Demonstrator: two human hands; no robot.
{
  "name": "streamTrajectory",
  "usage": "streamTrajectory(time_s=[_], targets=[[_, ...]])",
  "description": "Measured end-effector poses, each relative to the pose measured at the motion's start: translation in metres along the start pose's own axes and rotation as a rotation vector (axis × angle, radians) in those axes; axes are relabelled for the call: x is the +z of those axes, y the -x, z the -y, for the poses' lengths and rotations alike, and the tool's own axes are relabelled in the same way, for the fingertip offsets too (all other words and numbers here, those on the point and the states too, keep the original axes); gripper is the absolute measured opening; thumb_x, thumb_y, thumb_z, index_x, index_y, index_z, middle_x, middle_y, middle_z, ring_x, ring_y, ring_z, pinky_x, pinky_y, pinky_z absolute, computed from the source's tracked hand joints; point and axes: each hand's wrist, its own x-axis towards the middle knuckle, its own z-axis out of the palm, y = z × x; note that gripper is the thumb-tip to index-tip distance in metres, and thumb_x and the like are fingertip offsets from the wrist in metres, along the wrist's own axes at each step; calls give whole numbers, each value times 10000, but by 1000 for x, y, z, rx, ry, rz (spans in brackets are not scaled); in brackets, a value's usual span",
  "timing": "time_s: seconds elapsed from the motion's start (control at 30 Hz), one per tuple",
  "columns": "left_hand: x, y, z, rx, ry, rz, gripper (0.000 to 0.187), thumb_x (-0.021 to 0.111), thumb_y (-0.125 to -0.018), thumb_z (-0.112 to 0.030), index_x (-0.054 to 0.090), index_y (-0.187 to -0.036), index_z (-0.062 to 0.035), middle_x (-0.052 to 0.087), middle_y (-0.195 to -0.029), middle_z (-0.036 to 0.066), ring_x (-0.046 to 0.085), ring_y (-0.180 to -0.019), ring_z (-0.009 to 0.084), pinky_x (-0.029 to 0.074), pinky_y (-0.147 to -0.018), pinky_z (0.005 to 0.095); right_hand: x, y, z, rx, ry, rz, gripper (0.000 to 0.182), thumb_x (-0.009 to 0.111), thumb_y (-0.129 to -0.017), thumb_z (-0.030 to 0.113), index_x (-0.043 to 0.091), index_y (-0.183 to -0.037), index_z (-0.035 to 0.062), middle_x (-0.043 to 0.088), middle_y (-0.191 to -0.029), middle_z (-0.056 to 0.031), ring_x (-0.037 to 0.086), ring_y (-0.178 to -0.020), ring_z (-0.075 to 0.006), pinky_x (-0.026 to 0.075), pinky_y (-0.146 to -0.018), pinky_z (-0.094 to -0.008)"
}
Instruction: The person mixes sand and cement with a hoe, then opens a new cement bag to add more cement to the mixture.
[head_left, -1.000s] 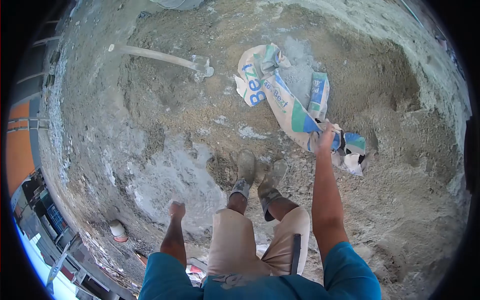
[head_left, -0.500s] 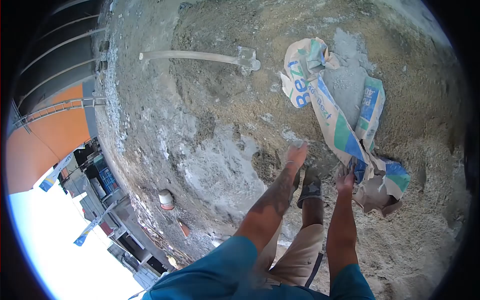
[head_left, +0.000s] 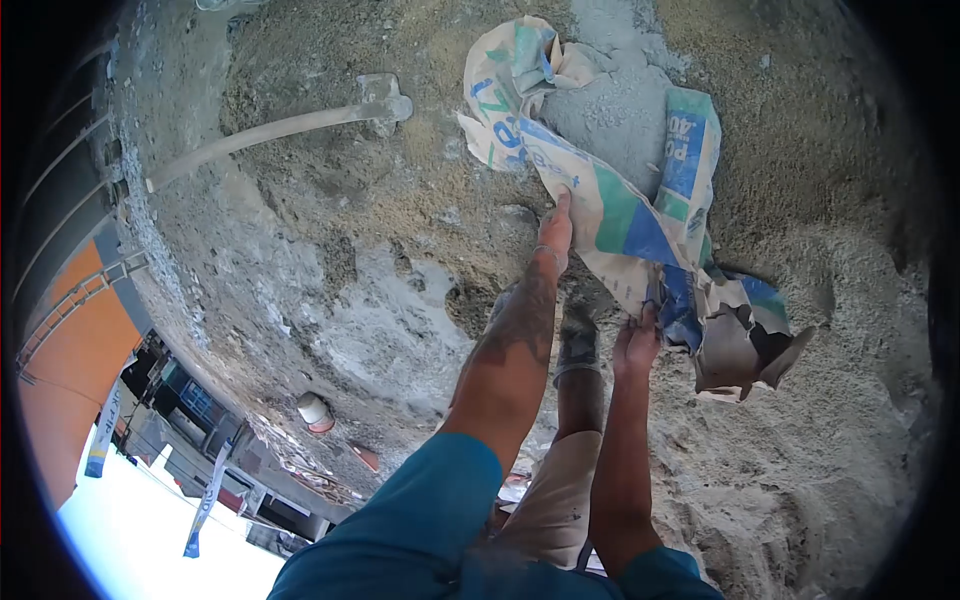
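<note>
A torn paper cement bag [head_left: 610, 215] lies stretched over the sandy ground, printed in blue and green, with grey cement powder [head_left: 620, 120] spilling between its folds. My left hand [head_left: 557, 228] is at the near left edge of the bag, thumb along the paper and the other fingers mostly hidden at the edge. Lower down, my right hand [head_left: 637, 342] pinches the bag beside its blue part, near the ragged open end [head_left: 745, 350]. My booted foot [head_left: 578, 340] stands between the two arms.
A long-handled tool, apparently a hoe [head_left: 270, 135], lies on the ground at upper left. A whitish bucket [head_left: 314, 410] stands farther left. Pale powder patches [head_left: 395, 320] cover the ground. An orange wall [head_left: 80, 370] and a ladder [head_left: 75, 305] are at the far left.
My left hand has moved up and forward from beside the bag to its edge. My right hand stays at the bag's lower part. The view has shifted, and the bag appears farther up and left.
</note>
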Motion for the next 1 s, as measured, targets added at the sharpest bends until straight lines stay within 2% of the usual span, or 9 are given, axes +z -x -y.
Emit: streamTrajectory(time_s=[0.07,0.3,0.43,0.53,0.67,0.8,0.9,0.97,1.0], targets=[[-4,-9,15,1,175,158,815,493,-735,-617,410,-1192,53,437,-1199,163,457,-1048,232,380,-855,350,21,31,11,3,36,-43,288,496,-849,110,447,-1116,11,530,-1080,-82,514,-971,-173,410,-815,-288],[9,67,-3,93,-81,-59,621,464,-819,-490,512,-1056,82,575,-982,181,540,-876,269,401,-748,340,51,94,56,-154,232,-42,357,522,-850,177,436,-1078,-83,503,-1054,-115,485,-946,-162,381,-771,-289],[18,115,5,196,199,-84,568,459,-840,-430,501,-1016,108,573,-916,178,547,-809,257,422,-669,347,88,137,114,-250,438,15,355,514,-850,205,481,-1013,-108,526,-1013,-133,504,-924,-160,396,-783,-287],[27,158,-29,10,343,-45,461,494,-836,-370,453,-1080,20,532,-973,127,548,-828,229,454,-658,386,127,148,157,-353,525,110,372,519,-843,226,496,-996,-112,555,-947,-124,533,-865,-163,400,-774,-274],[55,151,-105,41,336,79,371,461,-853,-346,461,-1013,-12,554,-865,101,572,-699,201,474,-570,354,214,110,185,-457,527,163,295,535,-828,191,551,-935,-84,575,-824,-91,512,-654,-119,390,-554,-237],[69,111,-175,225,304,284,341,444,-862,-300,472,-995,12,588,-814,85,587,-629,181,465,-526,300,300,-5,206,-312,576,410,349,508,-833,159,479,-1075,-92,515,-1040,-167,543,-901,-206,430,-685,-265],[51,80,-190,495,-93,161,335,488,-836,-270,524,-965,37,600,-859,105,597,-664,177,470,-564,289,322,-23,207,-217,705,537,381,446,-855,154,413,-1163,-68,470,-1140,-202,518,-1003,-252,422,-832,-294],[25,66,-174,704,-414,-60,299,541,-797,-235,555,-928,33,601,-854,113,598,-672,184,464,-589,287,315,-28,198,-427,966,494,364,561,-792,204,519,-1013,-82,571,-975,-174,580,-821,-226,455,-706,-311],[8,73,-162,842,-569,-215,281,567,-775,-216,564,-907,31,601,-844,115,597,-675,189,459,-598,287,303,-10,190,-743,1047,471,371,579,-776,223,529,-996,-72,582,-932,-178,583,-792,-226,458,-694,-310]])
